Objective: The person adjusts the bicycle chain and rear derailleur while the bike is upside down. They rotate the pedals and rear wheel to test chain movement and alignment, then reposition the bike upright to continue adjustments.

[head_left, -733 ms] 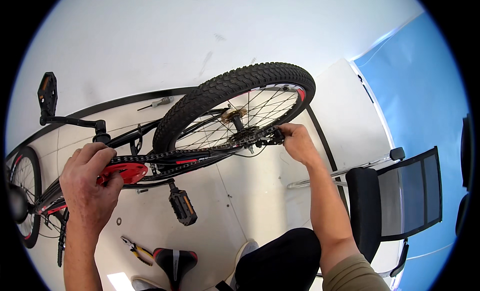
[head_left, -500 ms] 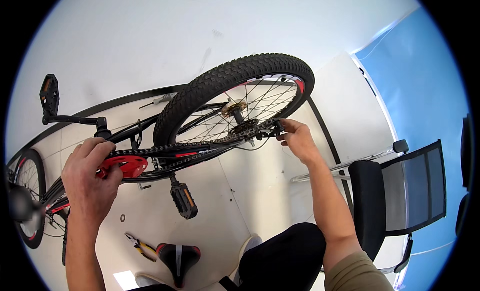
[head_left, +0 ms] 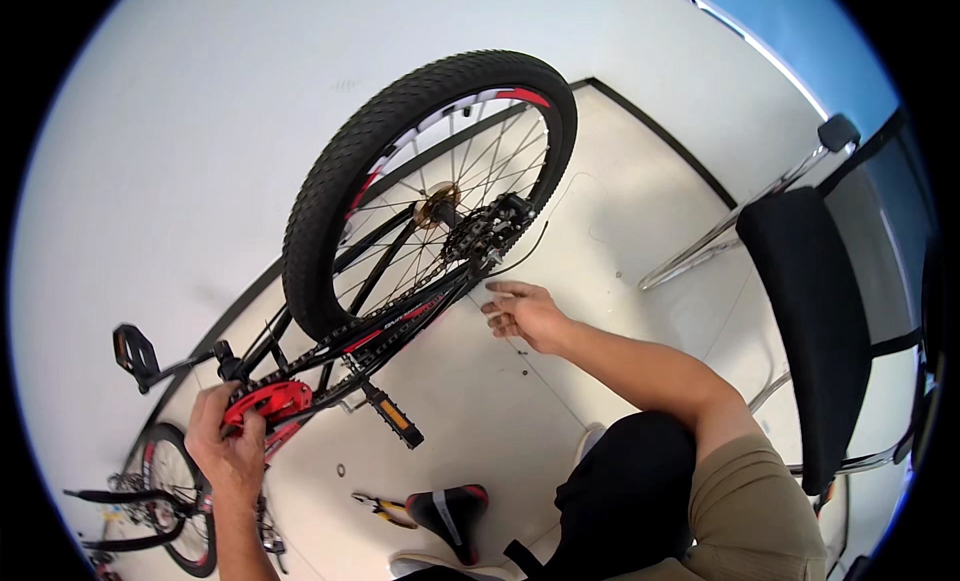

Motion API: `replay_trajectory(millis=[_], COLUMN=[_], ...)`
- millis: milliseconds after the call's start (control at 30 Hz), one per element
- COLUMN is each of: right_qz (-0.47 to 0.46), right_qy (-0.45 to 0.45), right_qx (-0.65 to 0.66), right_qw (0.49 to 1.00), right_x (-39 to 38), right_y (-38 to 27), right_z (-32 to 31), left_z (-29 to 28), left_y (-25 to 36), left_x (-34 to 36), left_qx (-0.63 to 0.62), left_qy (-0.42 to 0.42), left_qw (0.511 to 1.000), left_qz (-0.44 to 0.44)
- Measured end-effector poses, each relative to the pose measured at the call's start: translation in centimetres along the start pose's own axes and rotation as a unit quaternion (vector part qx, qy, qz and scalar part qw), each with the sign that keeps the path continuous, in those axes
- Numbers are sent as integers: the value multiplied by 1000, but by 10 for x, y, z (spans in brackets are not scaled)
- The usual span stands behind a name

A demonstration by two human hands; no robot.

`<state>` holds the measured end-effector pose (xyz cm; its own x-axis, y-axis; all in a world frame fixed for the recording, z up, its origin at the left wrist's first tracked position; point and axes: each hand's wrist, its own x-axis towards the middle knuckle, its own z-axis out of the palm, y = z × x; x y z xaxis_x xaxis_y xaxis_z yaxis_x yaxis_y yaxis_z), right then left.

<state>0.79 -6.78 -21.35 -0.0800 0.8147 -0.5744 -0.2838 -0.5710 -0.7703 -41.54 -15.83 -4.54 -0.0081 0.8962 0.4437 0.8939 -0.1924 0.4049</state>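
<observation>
A black and red bicycle [head_left: 395, 333] leans near the white wall, rear wheel [head_left: 350, 161] toward the top of the view. My left hand [head_left: 225, 441] has its fingers wrapped over the red chainring guard [head_left: 270, 401] at the lower left, beside the chain. My right hand [head_left: 525, 316] is below and right of the rear derailleur [head_left: 513, 214], fingers apart and curved, with nothing visible in them. The sprockets [head_left: 465, 243] sit at the wheel's hub, a thin cable hanging beside them. A pedal [head_left: 395, 416] points down between my hands.
Yellow-handled pliers [head_left: 385, 511] and a black saddle [head_left: 445, 521] lie on the tiled floor by my feet, with small metal pieces nearby. A black chair [head_left: 800, 321] with chrome legs stands at the right. More bicycle parts [head_left: 130, 516] are at the lower left.
My right hand has come away from the derailleur, down and left, its fingers spreading. The view has shifted and turned; my left hand is still on the chainring guard.
</observation>
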Motion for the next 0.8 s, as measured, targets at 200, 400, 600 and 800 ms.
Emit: replay_trajectory(millis=[200,400,600,800], right_qz=[-30,-73,-67,-143], right_qy=[-38,-93,-104,-121], right_qx=[177,223,259,242], right_qw=[983,968,958,952], right_x=[38,64,75,79], right_y=[1,19,27,33], right_z=[17,19,16,19], left_z=[1,-2,5,6], left_y=[-1,-14,-1,4], left_x=[4,-2,-3,4], left_qx=[22,50,67,70], left_qy=[-34,-40,-53,-75], left_qw=[999,998,996,995], left_qz=[11,-13,-31,-8])
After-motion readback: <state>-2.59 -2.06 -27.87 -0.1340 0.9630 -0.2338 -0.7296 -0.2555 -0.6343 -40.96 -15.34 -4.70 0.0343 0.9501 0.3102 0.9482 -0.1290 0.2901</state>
